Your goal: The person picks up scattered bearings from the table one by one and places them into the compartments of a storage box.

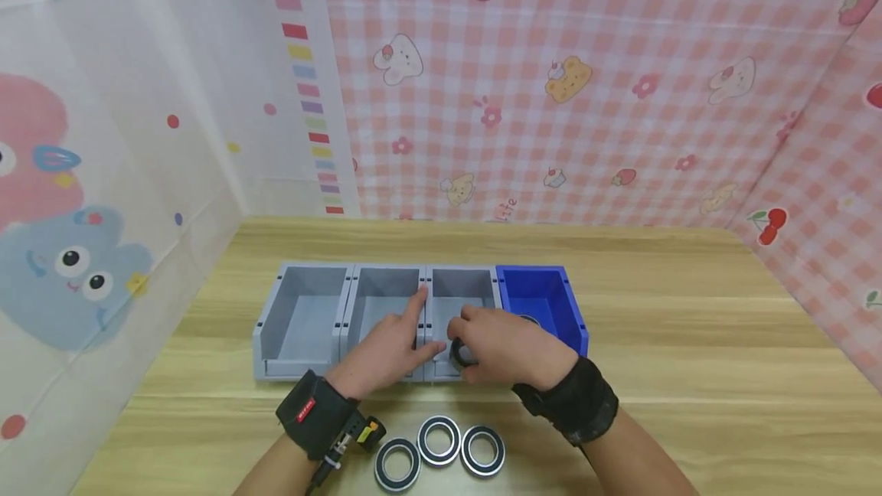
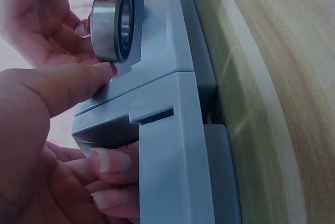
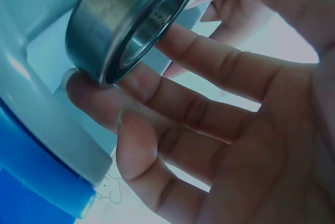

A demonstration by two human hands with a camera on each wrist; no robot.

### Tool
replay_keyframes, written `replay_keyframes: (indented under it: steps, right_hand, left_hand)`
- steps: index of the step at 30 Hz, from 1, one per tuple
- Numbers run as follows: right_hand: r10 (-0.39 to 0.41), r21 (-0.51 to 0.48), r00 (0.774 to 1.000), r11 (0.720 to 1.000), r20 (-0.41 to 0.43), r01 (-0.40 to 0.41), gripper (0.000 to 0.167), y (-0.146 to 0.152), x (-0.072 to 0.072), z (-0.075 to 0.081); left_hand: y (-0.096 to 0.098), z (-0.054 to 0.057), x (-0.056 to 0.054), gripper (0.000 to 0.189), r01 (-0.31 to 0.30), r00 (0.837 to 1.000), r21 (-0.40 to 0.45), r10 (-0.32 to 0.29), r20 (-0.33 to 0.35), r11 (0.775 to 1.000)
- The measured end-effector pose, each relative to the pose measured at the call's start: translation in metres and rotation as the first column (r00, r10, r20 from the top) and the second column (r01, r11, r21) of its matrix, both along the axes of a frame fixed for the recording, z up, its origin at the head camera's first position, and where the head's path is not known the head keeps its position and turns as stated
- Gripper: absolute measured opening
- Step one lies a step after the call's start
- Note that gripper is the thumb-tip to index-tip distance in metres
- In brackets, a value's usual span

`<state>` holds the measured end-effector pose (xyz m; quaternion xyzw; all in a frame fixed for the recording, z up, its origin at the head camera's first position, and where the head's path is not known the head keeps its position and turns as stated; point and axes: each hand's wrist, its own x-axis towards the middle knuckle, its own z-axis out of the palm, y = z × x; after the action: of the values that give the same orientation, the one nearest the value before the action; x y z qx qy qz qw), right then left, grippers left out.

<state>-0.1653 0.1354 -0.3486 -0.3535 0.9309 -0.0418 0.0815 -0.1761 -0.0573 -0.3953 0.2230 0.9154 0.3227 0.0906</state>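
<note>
My right hand (image 1: 513, 343) pinches a ball bearing (image 3: 99, 25), a steel ring with a dark seal, over the front of the third grey bin (image 1: 463, 279). In the left wrist view the bearing (image 2: 104, 33) stands on edge between thumb and fingers. My left hand (image 1: 386, 347) rests across the divider between the second and third grey bins. Its index finger lies straight along the divider, the thumb points toward the bearing, and other fingers reach inside the second bin (image 2: 162, 171). Three more bearings (image 1: 423, 442) lie on the table in front of the bins.
A blue bin (image 1: 544, 285) joins the right end of the row, with part of a bearing (image 1: 529, 319) visible inside. The leftmost grey bin (image 1: 303, 368) stands beside the second. Wood-grain table (image 1: 689, 327) surrounds them, with patterned cloth (image 1: 606, 136) behind and at both sides.
</note>
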Motion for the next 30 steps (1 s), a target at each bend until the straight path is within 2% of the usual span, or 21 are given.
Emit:
replay_keyframes:
  steps: [15,20,30]
  right_hand:
    - [-0.085,0.077,0.995,0.994,0.043,0.082,0.034,-0.013,-0.027,0.002]
    - [-0.093,0.105,0.995,0.991,0.039,0.088,0.033,-0.018,-0.036,0.0]
    - [-0.099,0.127,0.993,0.988,0.07,0.09,0.034,-0.023,-0.048,-0.007]
  left_hand:
    - [0.0,0.0,-0.001,0.087,0.012,1.0,-0.004,-0.012,-0.014,1.0]
    - [0.0,0.0,-0.002,0.087,0.018,0.999,0.001,-0.018,-0.036,1.0]
    - [-0.001,-0.001,-0.001,0.086,0.013,1.0,-0.01,-0.013,-0.026,1.0]
